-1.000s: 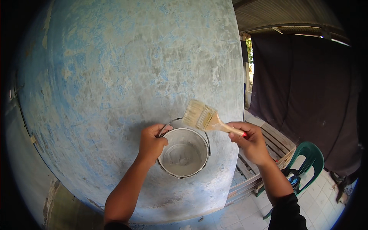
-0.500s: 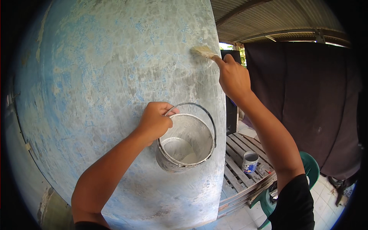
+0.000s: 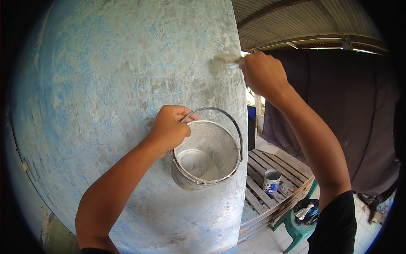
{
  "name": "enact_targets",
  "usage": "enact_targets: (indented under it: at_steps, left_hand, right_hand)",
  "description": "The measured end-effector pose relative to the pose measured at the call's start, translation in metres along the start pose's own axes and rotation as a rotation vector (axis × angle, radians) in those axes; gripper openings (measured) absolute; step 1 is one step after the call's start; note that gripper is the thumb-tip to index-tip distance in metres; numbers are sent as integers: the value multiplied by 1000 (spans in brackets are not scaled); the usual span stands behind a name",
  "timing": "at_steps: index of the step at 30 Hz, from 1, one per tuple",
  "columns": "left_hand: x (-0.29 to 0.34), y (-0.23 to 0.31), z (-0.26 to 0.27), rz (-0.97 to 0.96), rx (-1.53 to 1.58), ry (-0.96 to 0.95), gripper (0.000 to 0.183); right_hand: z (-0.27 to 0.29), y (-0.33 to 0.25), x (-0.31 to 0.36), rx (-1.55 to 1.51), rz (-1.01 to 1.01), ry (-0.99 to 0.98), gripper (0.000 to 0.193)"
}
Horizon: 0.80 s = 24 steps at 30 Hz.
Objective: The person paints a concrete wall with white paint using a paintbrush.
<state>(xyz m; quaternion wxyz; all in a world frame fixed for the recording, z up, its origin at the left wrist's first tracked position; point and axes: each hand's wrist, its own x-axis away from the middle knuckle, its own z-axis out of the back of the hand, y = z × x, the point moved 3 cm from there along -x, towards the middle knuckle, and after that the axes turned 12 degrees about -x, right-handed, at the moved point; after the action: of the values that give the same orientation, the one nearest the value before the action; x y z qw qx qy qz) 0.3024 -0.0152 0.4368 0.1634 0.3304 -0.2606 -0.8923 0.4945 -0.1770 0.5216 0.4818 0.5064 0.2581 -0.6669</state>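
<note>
Patchy blue wall point(image 3: 127, 80) ends at its right edge, where our right hand point(image 3: 265, 75) grips a blurred brush point(image 3: 227, 58); left of that edge, our left hand point(image 3: 168, 127) holds the bucket point(image 3: 209, 137) by its rim, open air separating it from the far slatted platform point(image 3: 256, 201).

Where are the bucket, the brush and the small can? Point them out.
Bucket point(image 3: 214, 144), head view, on its inner wall.
Brush point(image 3: 226, 58), head view, on its blurred bristles.
Small can point(image 3: 271, 185), head view, on its outer side.
</note>
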Motion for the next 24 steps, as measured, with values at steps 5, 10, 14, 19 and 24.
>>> enact_targets:
  at_steps: [5,10,14,19,24]
  left_hand:
    - [-1,-2,-3,-12,-13,-36,41]
    - [2,-22,11,-19,-103,-26,39]
    - [5,-12,23,-122,-380,-95,34]
    - [3,-9,29,-146,-423,-132,30]
    - [3,-12,35,-136,-435,-157,28]
  right_hand:
    - [-53,22,-11,-49,32,32,28]
    - [-63,-23,47,-12,25,-220,23]
    - [-4,-34,38,-24,-17,-244,13]
    - [2,-9,-20,0,-44,78,13]
    - [-70,-20,29,11,33,28,15]
